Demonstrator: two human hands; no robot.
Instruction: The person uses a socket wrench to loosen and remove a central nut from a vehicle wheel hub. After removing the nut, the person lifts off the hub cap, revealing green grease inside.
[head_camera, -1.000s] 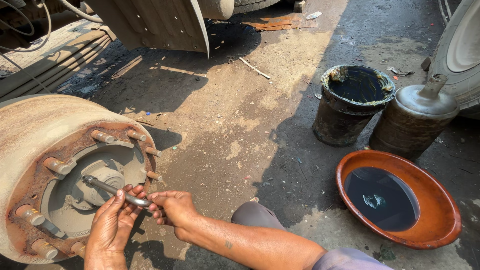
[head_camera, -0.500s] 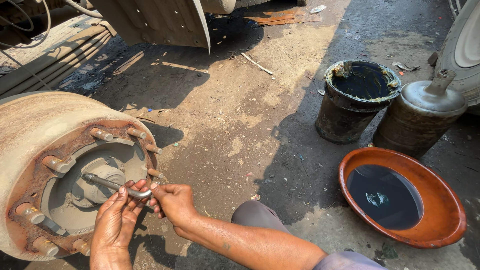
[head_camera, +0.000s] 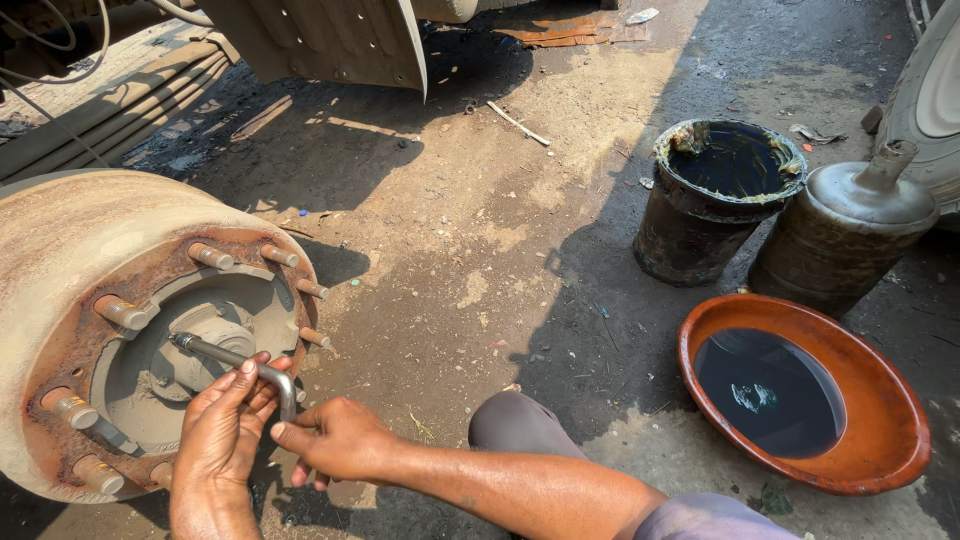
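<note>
- In the lower left of the frame, the left hand (head_camera: 222, 430) has its fingers curled around the bend of an L-shaped metal wrench (head_camera: 236, 359), thumb up along the bar.
- The right hand (head_camera: 335, 438) sits just beside it, fingertips pinching the wrench's short downward leg.
- The wrench's long arm runs up and left; its tip sits in the centre of the hub of a rusty brake drum (head_camera: 70, 250) that fills the left edge of the frame.
- Around the hub, about eight wheel studs (head_camera: 212, 256) show in a ring; those at the bottom are partly hidden by the left hand, so the count is not sure.
- The drum's rim is close to both hands on their left; to the right of the hands the dirt ground (head_camera: 470, 230) is open up to the middle of the frame.
- The person's knee (head_camera: 520, 425) is near the right forearm, at the lower centre.
- In the right half stand three vessels: one black bucket (head_camera: 722, 200) of dark grease, one dull metal can (head_camera: 845, 235) with a spout touching or just beside it, and one orange basin (head_camera: 800, 395) of dark liquid below them, well apart from the hands.
- A vehicle's underside and leaf springs (head_camera: 90, 110) close the upper left.
</note>
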